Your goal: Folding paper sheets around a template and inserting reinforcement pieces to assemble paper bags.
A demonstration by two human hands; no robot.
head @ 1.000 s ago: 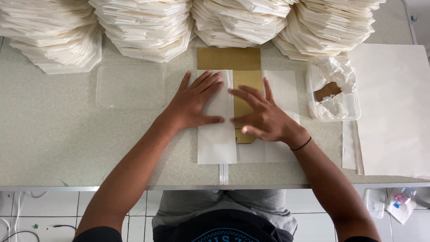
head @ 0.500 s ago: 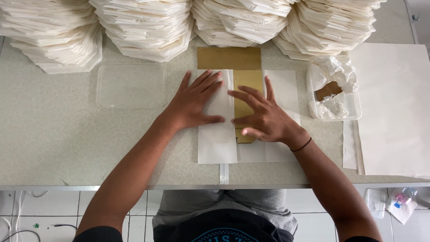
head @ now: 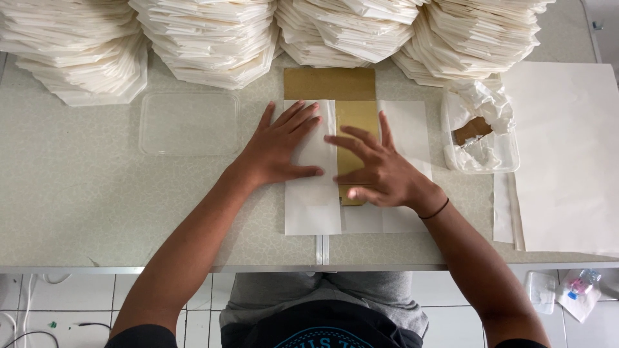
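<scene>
**White paper folded over a brown card form**

Speckled pale bench carried everything. Along its far edge stood tall stacks of folded white paper pieces, four or so heaps side by side. A large plain white sheet lay flat at the right, its left edge just beside a clear plastic tub w/ crumpled white paper and a brown scrap inside. A clear shallow lid or tray lay left of centre, nothing in it.

At centre, in front of the person, lay the white paper sheet wrapped partly round a brown card template; the card's top stuck out beyond the paper toward the stacks. The paper's left flap was folded over onto the card; the right part lay flat beneath.

Left hand pressed flat on the left flap, fingers spread, grip apart, nothing clamped. Right hand lay over the card's lower half, fingers splayed and pointing left, grip also apart, resting on card and paper.

My judgement: to do the fold well, keep the left palm pinning the flap tight vs. the card edge so the crease stays straight, and bring the right side over w/ even pressure, edges square.
</scene>
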